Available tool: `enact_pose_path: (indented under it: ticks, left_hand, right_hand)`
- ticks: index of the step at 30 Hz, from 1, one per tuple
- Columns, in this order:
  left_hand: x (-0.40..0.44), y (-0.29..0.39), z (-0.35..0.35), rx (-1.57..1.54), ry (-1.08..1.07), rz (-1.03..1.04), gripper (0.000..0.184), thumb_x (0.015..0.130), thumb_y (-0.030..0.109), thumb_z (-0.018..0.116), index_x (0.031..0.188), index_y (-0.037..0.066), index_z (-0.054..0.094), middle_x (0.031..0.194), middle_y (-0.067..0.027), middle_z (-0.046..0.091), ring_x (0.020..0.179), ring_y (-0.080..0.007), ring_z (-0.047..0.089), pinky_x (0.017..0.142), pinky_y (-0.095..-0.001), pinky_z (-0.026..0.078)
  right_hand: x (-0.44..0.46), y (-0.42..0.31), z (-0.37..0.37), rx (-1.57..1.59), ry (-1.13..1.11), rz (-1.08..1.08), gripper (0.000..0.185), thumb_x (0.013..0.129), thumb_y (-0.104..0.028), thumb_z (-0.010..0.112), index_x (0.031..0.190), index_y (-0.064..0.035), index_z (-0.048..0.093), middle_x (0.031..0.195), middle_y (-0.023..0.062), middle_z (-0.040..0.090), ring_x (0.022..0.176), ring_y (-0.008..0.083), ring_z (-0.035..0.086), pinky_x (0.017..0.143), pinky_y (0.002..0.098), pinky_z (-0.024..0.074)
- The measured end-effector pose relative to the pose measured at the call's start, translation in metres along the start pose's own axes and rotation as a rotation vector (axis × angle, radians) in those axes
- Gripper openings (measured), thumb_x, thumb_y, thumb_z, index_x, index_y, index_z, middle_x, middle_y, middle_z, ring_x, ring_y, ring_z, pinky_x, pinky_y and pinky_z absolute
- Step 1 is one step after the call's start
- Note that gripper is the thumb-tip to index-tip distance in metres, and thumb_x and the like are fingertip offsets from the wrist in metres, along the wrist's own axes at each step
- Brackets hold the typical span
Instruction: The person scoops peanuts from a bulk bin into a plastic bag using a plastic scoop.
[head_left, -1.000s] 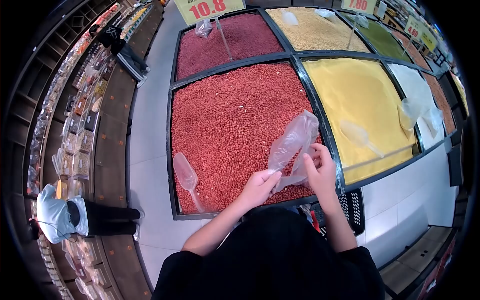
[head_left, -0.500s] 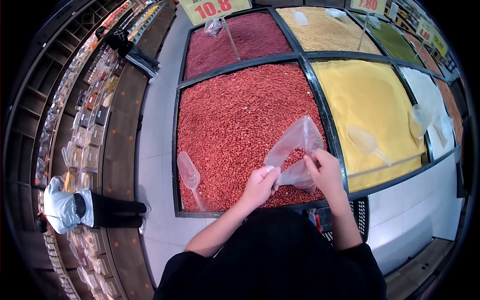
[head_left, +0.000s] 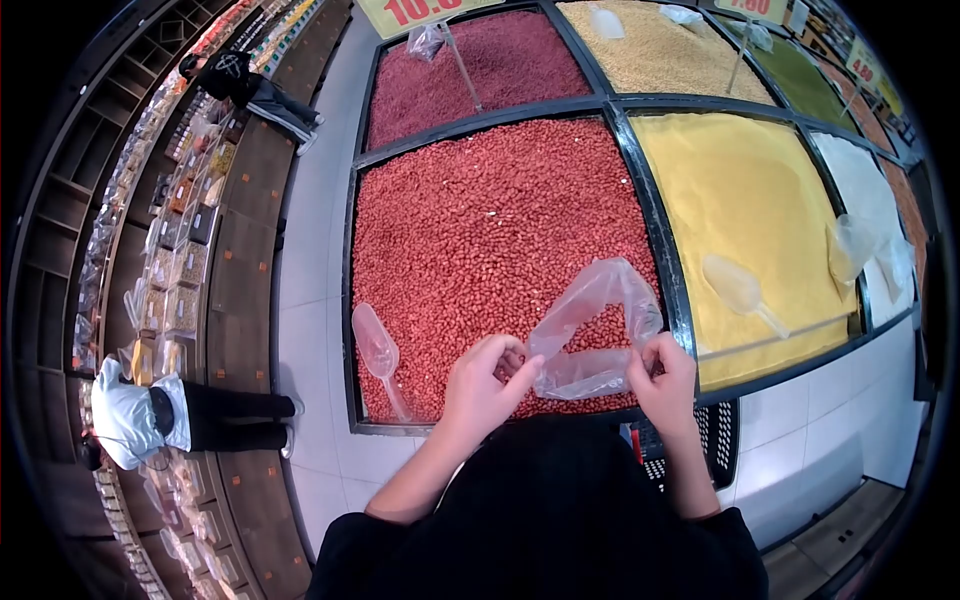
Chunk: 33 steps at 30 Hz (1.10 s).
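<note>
A thin clear plastic bag [head_left: 592, 285] is stretched over the front right of a bin of red-skinned peanuts [head_left: 480, 240]. Its mouth forms a wide loop, with peanuts visible through it. On the loop's left edge, my left hand [head_left: 485, 385] has its fingers curled, the thumb against the plastic. My right hand [head_left: 665, 385] pinches the opposite edge near the bin's right front corner. At the bin's left front lies a clear scoop [head_left: 375, 340], handle toward me, apart from both hands.
Right of the peanuts is a bin of yellow grain or meal [head_left: 740, 180] holding another scoop [head_left: 733, 284]. Dark red beans [head_left: 520, 65] lie behind, under a price sign [head_left: 415, 12]. Black dividers [head_left: 650, 210] separate the bins. Two people stand by the shelves at left.
My hands have moved apart, and the bag's mouth has spread from a narrow fold into a wider loop. The left hand has shifted left and the whole view slightly.
</note>
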<state>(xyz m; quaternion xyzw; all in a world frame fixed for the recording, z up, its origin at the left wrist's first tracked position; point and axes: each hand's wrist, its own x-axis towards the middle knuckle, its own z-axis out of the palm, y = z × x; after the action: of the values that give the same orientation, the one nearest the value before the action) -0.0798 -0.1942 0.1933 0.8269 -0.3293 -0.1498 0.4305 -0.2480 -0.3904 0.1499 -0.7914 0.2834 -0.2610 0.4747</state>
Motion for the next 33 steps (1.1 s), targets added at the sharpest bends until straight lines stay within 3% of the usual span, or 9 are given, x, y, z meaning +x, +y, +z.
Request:
enact_pose_path:
  ticks: [3, 5, 7, 11, 13, 19, 28, 31, 33]
  left_hand:
    - [0.02, 0.026, -0.004, -0.102, -0.158, 0.234, 0.012, 0.091, 0.009, 0.073, 0.098, 0.0, 0.069, 0.081, -0.0056, 0.065, 0.065, -0.0095, 0.063, 0.057, -0.0243, 0.049]
    - [0.038, 0.031, 0.009, -0.131, -0.32, 0.199, 0.014, 0.094, 0.012, 0.069, 0.1, 0.0, 0.069, 0.086, -0.0088, 0.067, 0.071, -0.0184, 0.069, 0.062, -0.0311, 0.054]
    - [0.059, 0.028, 0.029, 0.047, -0.582, 0.503, 0.017, 0.094, 0.016, 0.065, 0.1, 0.0, 0.069, 0.089, -0.0132, 0.069, 0.084, -0.0321, 0.071, 0.076, -0.0412, 0.056]
    - [0.081, -0.007, 0.078, 0.291, -0.752, 0.395, 0.025, 0.093, 0.019, 0.062, 0.107, -0.001, 0.067, 0.099, -0.0184, 0.069, 0.098, -0.0416, 0.066, 0.09, -0.0478, 0.053]
    - [0.08, -0.007, 0.08, 0.483, -0.428, 0.308, 0.029, 0.09, 0.016, 0.064, 0.112, -0.003, 0.063, 0.113, -0.0202, 0.065, 0.107, -0.0405, 0.064, 0.096, -0.0485, 0.051]
    - [0.077, 0.011, 0.049, 0.227, -0.12, 0.445, 0.044, 0.092, 0.015, 0.067, 0.13, -0.006, 0.057, 0.139, -0.0221, 0.055, 0.126, -0.0389, 0.056, 0.107, -0.0435, 0.047]
    - [-0.009, -0.094, -0.024, 0.042, 0.221, 0.052, 0.03, 0.091, 0.004, 0.071, 0.12, 0.0, 0.067, 0.119, -0.0139, 0.066, 0.1, -0.0199, 0.069, 0.083, -0.0304, 0.058]
    - [-0.053, -0.174, -0.044, 0.51, 0.37, -0.103, 0.055, 0.084, 0.026, 0.079, 0.124, -0.006, 0.059, 0.119, -0.0253, 0.064, 0.113, -0.0418, 0.062, 0.1, -0.0484, 0.049]
    - [-0.084, -0.205, -0.059, 0.535, 0.34, -0.41, 0.065, 0.081, 0.034, 0.081, 0.125, -0.007, 0.057, 0.12, -0.0323, 0.061, 0.116, -0.0436, 0.06, 0.1, -0.0505, 0.048]
  right_hand:
    - [0.005, 0.007, 0.007, 0.077, 0.041, 0.003, 0.014, 0.084, 0.002, 0.068, 0.093, -0.0008, 0.058, 0.069, 0.0071, 0.055, 0.061, 0.0135, 0.053, 0.057, 0.0283, 0.0443]
    - [0.009, 0.005, 0.009, 0.085, 0.044, -0.011, 0.015, 0.085, 0.003, 0.067, 0.097, -0.0009, 0.059, 0.072, 0.0073, 0.057, 0.061, 0.0129, 0.054, 0.058, 0.0281, 0.0449]
    - [0.011, 0.001, 0.009, 0.089, 0.055, -0.021, 0.018, 0.085, 0.003, 0.067, 0.102, -0.001, 0.061, 0.075, 0.0075, 0.059, 0.062, 0.0124, 0.054, 0.058, 0.0279, 0.0454]
    - [0.01, -0.006, 0.001, 0.024, -0.009, -0.006, 0.024, 0.087, 0.003, 0.064, 0.11, -0.0008, 0.063, 0.079, 0.0085, 0.062, 0.063, 0.0113, 0.055, 0.059, 0.0271, 0.0454]
    - [0.007, -0.004, -0.002, 0.008, -0.017, -0.013, 0.025, 0.087, 0.003, 0.064, 0.112, -0.0007, 0.063, 0.08, 0.0087, 0.063, 0.063, 0.0109, 0.056, 0.059, 0.0267, 0.0451]
    - [0.011, 0.007, -0.006, 0.008, 0.172, 0.061, 0.034, 0.091, -0.001, 0.066, 0.124, -0.0012, 0.062, 0.074, 0.0071, 0.06, 0.06, 0.01, 0.055, 0.057, 0.0272, 0.0444]
    - [0.016, -0.02, -0.007, -0.081, 0.147, 0.156, 0.05, 0.088, -0.002, 0.073, 0.134, -0.0006, 0.054, 0.075, 0.0001, 0.05, 0.059, 0.0069, 0.05, 0.055, 0.0234, 0.0418]
    - [0.012, -0.022, -0.006, -0.007, 0.078, 0.163, 0.053, 0.087, 0.005, 0.068, 0.136, -0.001, 0.052, 0.086, 0.0028, 0.053, 0.062, 0.0065, 0.054, 0.057, 0.022, 0.0438]
    - [0.008, -0.022, -0.003, -0.002, 0.087, 0.122, 0.054, 0.086, 0.007, 0.066, 0.138, -0.0014, 0.051, 0.09, 0.0039, 0.054, 0.062, 0.0065, 0.054, 0.057, 0.0216, 0.0444]
